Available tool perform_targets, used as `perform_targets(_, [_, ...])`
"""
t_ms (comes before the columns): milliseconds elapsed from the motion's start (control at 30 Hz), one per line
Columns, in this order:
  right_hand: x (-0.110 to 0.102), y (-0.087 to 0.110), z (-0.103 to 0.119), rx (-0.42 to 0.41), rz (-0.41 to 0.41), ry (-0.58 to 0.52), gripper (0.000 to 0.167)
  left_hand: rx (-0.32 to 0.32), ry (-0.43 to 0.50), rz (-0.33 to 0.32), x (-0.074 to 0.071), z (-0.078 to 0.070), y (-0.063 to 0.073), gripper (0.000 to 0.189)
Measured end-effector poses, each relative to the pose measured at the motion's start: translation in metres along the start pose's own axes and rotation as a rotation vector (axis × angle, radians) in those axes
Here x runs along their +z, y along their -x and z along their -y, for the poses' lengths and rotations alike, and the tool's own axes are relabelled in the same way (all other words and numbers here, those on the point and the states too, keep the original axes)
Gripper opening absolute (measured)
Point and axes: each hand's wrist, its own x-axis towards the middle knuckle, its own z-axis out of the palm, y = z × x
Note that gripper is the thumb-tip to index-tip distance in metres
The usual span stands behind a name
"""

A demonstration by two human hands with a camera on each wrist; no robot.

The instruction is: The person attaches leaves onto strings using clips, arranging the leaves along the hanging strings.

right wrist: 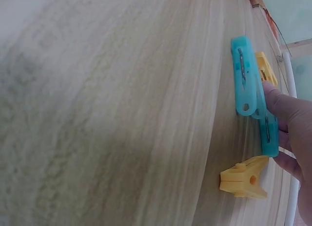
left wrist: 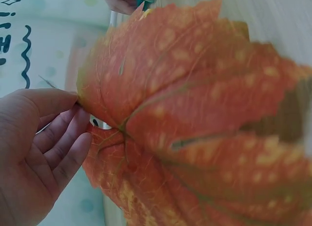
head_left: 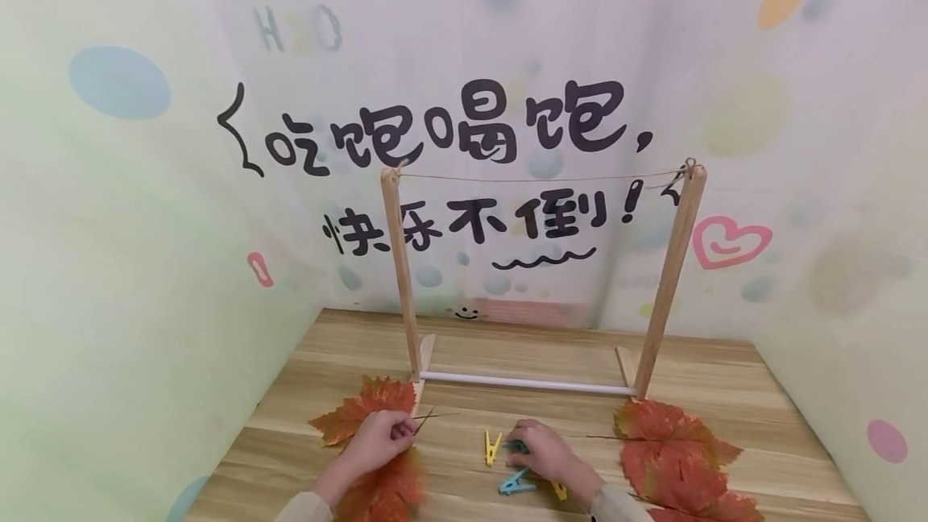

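My left hand (head_left: 380, 443) pinches a thin dark leaf stem (head_left: 424, 422) between thumb and fingertips. Beside and below that hand are orange-red artificial leaves (head_left: 366, 409), which fill much of the left wrist view, with a large leaf (left wrist: 195, 84) at the fingertips. Fingers of my right hand (head_left: 540, 448) are curled round a dark teal clothespin (right wrist: 269, 136) at the tabletop. Close by lie a light blue clothespin (head_left: 515, 483), a yellow clothespin (head_left: 492, 449) and another yellow clothespin (head_left: 559, 491), partly covered by the right wrist.
Behind the hands stands a wooden frame (head_left: 670, 288) with a white bar (head_left: 522, 382) low down and a string (head_left: 536, 179) tied across its top. More orange-red leaves (head_left: 670, 457) lie at the right on the wood-grain table (head_left: 776, 417). Printed curtains (head_left: 464, 39) enclose the table.
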Motion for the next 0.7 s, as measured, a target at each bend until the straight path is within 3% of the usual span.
perform_targets(333, [0.001,0.001,-0.002,-0.049,-0.019,0.025,0.027,0.004,0.039,-0.026,-0.008,-0.011,-0.005,0.005])
perform_targets(700, [-0.013,0.009,0.001,-0.067,-0.123,0.017,0.024,0.032,0.068,-0.061,-0.018,-0.020,-0.019,0.004])
